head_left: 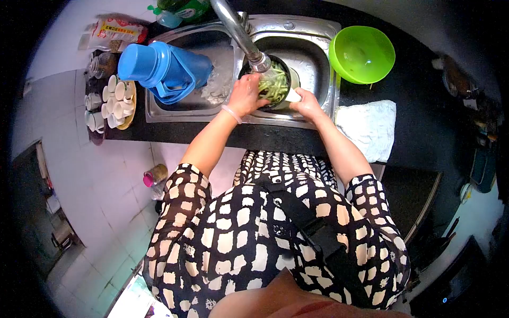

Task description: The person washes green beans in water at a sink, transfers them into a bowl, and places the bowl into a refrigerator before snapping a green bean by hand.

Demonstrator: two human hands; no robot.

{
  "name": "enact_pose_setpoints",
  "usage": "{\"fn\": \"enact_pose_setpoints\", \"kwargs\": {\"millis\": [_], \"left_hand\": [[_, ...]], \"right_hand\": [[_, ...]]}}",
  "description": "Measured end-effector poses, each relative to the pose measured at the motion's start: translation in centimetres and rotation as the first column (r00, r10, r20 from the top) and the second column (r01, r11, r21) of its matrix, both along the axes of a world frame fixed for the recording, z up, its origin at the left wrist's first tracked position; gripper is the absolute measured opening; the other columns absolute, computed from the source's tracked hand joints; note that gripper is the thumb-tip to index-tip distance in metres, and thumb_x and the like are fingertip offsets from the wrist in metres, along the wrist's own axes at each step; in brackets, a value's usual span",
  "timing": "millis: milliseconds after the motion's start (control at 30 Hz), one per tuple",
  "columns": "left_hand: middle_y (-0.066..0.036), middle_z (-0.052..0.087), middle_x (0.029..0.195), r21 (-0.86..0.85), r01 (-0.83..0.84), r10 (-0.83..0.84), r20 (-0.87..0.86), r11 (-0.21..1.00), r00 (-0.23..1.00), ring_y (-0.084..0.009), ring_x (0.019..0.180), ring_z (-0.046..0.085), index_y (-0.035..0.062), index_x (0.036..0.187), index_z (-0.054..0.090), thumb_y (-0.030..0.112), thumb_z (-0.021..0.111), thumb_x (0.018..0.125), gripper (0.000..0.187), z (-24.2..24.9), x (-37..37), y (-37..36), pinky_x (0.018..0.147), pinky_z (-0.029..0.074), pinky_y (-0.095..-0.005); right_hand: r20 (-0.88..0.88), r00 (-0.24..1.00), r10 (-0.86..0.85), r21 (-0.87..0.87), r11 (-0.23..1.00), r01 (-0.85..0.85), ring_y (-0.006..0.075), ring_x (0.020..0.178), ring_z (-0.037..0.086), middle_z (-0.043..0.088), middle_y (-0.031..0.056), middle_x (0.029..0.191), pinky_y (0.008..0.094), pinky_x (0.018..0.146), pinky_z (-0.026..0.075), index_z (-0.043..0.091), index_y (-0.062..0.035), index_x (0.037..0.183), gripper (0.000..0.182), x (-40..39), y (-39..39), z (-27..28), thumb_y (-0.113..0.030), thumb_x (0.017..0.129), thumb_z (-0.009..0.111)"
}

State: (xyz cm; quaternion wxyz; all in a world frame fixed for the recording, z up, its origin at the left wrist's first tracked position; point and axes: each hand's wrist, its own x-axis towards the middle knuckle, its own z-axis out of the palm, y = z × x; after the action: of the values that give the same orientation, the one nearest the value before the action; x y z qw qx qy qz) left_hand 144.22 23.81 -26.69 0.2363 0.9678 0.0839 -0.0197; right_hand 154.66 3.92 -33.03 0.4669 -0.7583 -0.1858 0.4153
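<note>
A dark round pan point(287, 71) with a pale handle point(292, 96) is held over the sink, below the faucet point(261, 62). Chopped green vegetables point(275, 85) fill it, and water seems to run onto them. My left hand point(246, 96), with a pale bangle at the wrist, curls over the pan's left side; its fingertips are partly hidden. On the other side my right hand point(307, 105) is closed round the handle.
A blue thermos point(175, 71) lies tilted in the left basin point(164, 114). At right are a green bowl point(362, 54) and a white cloth point(367, 130). Several cups point(117, 100) stand at left near a packaged bag point(117, 33). Bottles point(183, 9) are behind the sink.
</note>
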Motion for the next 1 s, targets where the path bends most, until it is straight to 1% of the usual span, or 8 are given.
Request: {"fn": "enact_pose_setpoints", "kwargs": {"millis": [67, 167, 333, 567, 600, 700, 767, 1000], "left_hand": [[-0.018, 0.041, 0.126, -0.025, -0.063, 0.061, -0.072, 0.998, 0.996, -0.0360, 0.122, 0.033, 0.0043, 0.128, 0.031, 0.037, 0.079, 0.054, 0.095, 0.1, -0.1, -0.1, 0.089, 0.038, -0.0479], [-0.018, 0.042, 0.127, 0.175, 0.020, 0.007, -0.155, 0.984, 0.988, -0.0377, 0.115, 0.039, 0.0085, 0.132, 0.026, 0.031, 0.081, 0.051, 0.101, 0.6, 1.3, -1.4, 0.090, 0.038, -0.0466], [-0.015, 0.037, 0.132, 0.142, -0.016, 0.036, -0.143, 0.990, 0.989, -0.0379, 0.119, 0.035, 0.0189, 0.130, 0.034, 0.027, 0.079, 0.053, 0.089, -0.3, 2.6, -3.3, 0.090, 0.038, -0.0459], [-0.019, 0.043, 0.124, -0.114, -0.049, 0.046, -0.025, 0.992, 0.999, -0.0385, 0.117, 0.037, 0.0145, 0.123, 0.042, 0.023, 0.079, 0.051, 0.082, -0.9, 3.4, -2.6, 0.092, 0.039, -0.0432], [-0.019, 0.042, 0.127, -0.083, 0.000, 0.007, 0.085, 0.997, 0.996, -0.0388, 0.117, 0.036, 0.0188, 0.130, 0.034, 0.022, 0.077, 0.056, 0.086, -0.6, 3.5, -2.9, 0.089, 0.040, -0.0460], [-0.019, 0.039, 0.130, 0.207, 0.040, -0.032, -0.041, 0.978, 0.999, -0.0407, 0.122, 0.031, 0.0190, 0.133, 0.030, 0.018, 0.076, 0.058, 0.088, 0.7, 4.4, -3.3, 0.089, 0.041, -0.0450], [-0.020, 0.039, 0.128, 0.108, 0.192, -0.194, 0.008, 0.975, 0.981, -0.0445, 0.120, 0.033, 0.0135, 0.123, 0.041, 0.016, 0.076, 0.054, 0.077, -2.1, 4.8, -1.6, 0.095, 0.038, -0.0442], [-0.013, 0.053, 0.101, -0.148, 0.056, -0.047, 0.066, 0.987, 0.997, -0.0297, 0.098, 0.053, 0.0114, 0.113, 0.049, 0.012, 0.068, 0.058, 0.058, 0.6, 4.9, -0.9, 0.085, 0.042, -0.0380]], "right_hand": [[0.024, 0.999, 0.030, -0.014, 0.999, -0.029, 0.0199, 0.076, 0.060, 0.064, 0.0118, 0.081, 0.0304, 0.071, 0.046, 0.060, -0.0027, 0.091, 0.035, 0.2, -0.1, 0.3, -0.013, 0.058, 0.066], [0.023, 0.998, 0.060, -0.013, 0.998, -0.060, 0.0196, 0.076, 0.060, 0.064, 0.0115, 0.080, 0.0299, 0.071, 0.046, 0.060, -0.0026, 0.092, 0.035, 0.3, -0.1, 1.7, -0.013, 0.059, 0.066], [0.049, 0.999, 0.015, -0.006, 1.000, -0.014, 0.0202, 0.074, 0.060, 0.063, 0.0115, 0.078, 0.0304, 0.070, 0.046, 0.060, -0.0027, 0.091, 0.033, 0.0, -0.8, 2.4, -0.012, 0.060, 0.065], [0.062, 0.998, -0.011, -0.022, 1.000, 0.012, 0.0198, 0.075, 0.059, 0.062, 0.0110, 0.080, 0.0308, 0.070, 0.045, 0.059, -0.0022, 0.088, 0.031, 0.8, -1.8, 2.8, -0.012, 0.059, 0.065], [0.046, 0.999, -0.012, 0.002, 1.000, 0.012, 0.0194, 0.075, 0.059, 0.062, 0.0107, 0.080, 0.0306, 0.070, 0.045, 0.059, -0.0023, 0.088, 0.031, 0.8, -1.7, 2.6, -0.012, 0.059, 0.065], [0.005, 0.999, -0.040, 0.065, 0.997, 0.039, 0.0159, 0.073, 0.056, 0.061, 0.0076, 0.078, 0.0285, 0.069, 0.044, 0.059, -0.0026, 0.089, 0.030, 0.3, -1.3, 2.6, -0.010, 0.060, 0.064], [-0.027, 0.998, -0.052, 0.065, 0.996, 0.054, 0.0144, 0.073, 0.056, 0.061, 0.0064, 0.079, 0.0277, 0.068, 0.044, 0.058, -0.0025, 0.089, 0.030, 0.1, -1.1, 3.3, -0.009, 0.061, 0.064], [-0.125, 0.980, -0.153, 0.068, 0.984, 0.162, 0.0138, 0.068, 0.054, 0.059, 0.0055, 0.075, 0.0267, 0.064, 0.044, 0.059, -0.0018, 0.091, 0.031, 0.4, -1.6, 1.2, -0.009, 0.061, 0.063]]}}
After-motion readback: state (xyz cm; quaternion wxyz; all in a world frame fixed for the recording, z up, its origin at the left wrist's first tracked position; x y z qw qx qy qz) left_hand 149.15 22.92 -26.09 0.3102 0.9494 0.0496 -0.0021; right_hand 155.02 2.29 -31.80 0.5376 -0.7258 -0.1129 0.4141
